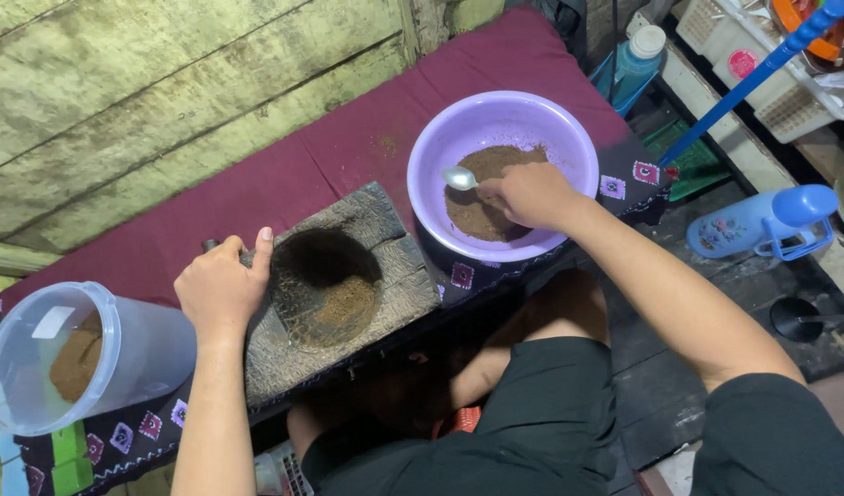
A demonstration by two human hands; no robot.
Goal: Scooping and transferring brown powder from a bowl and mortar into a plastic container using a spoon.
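The right hand [529, 193] is closed around the handle of a metal spoon [460, 177], held over brown powder [484, 197] in the purple bowl [459, 138]. The spoon looks light, hard and smooth, best held by its thin handle. The powder is loose and would spill easily. The left hand [218, 287] is curled tight on the edge of a heavy-looking wooden mortar [335, 285].

Maroon mat [348, 156] bearing mortar [335, 289], bowl [440, 147]
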